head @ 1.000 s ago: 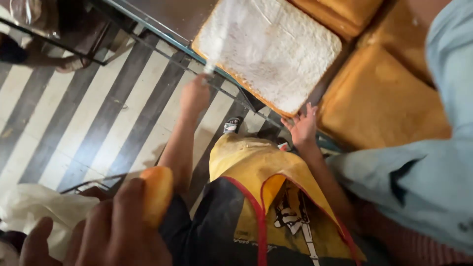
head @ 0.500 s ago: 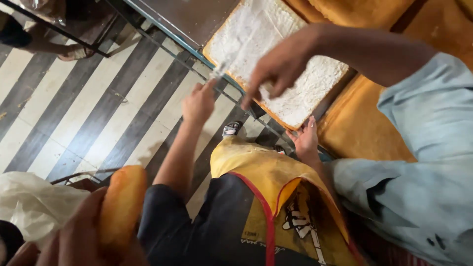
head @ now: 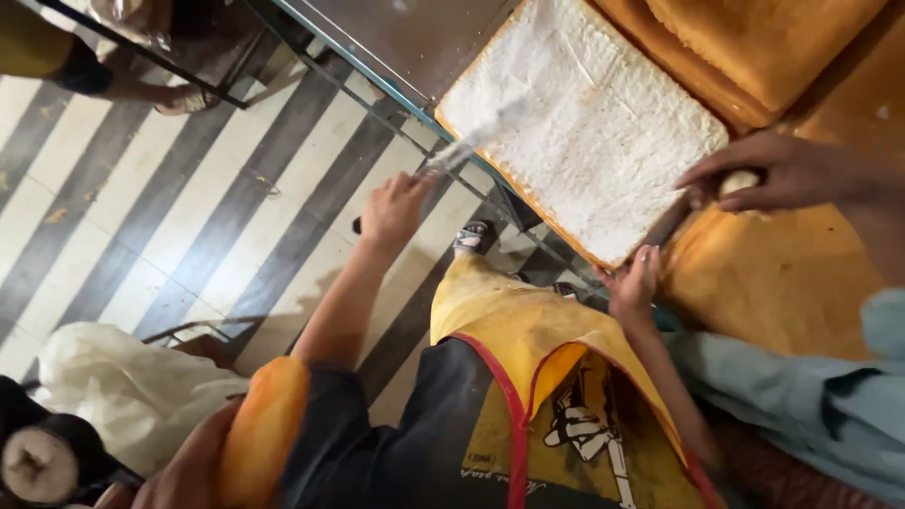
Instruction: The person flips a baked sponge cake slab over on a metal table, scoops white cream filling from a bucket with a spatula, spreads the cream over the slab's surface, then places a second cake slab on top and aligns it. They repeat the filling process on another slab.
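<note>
- Left hand (head: 193, 467) grips an orange bun (head: 264, 429), fingers curled round it, beside a crumpled white bag (head: 123, 386).
- Right hand (head: 778, 174) pinches a pale dough bit (head: 738, 181) (fingertips closed) at the white slab's (head: 584, 123) edge.

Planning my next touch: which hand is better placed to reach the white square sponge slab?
Probably right: the right hand, pinching a small pale lump, is beside the white square sponge slab; the left hand grips a distant golden bread roll.

A: What moved since a second ago?
B: My right hand (head: 782, 174) came in from off-frame, crossed the white-topped slab (head: 584, 123), now pinches a pale bit at its right edge. My left hand (head: 193, 467) with the bun (head: 264, 434) dropped to the bottom edge.
</note>
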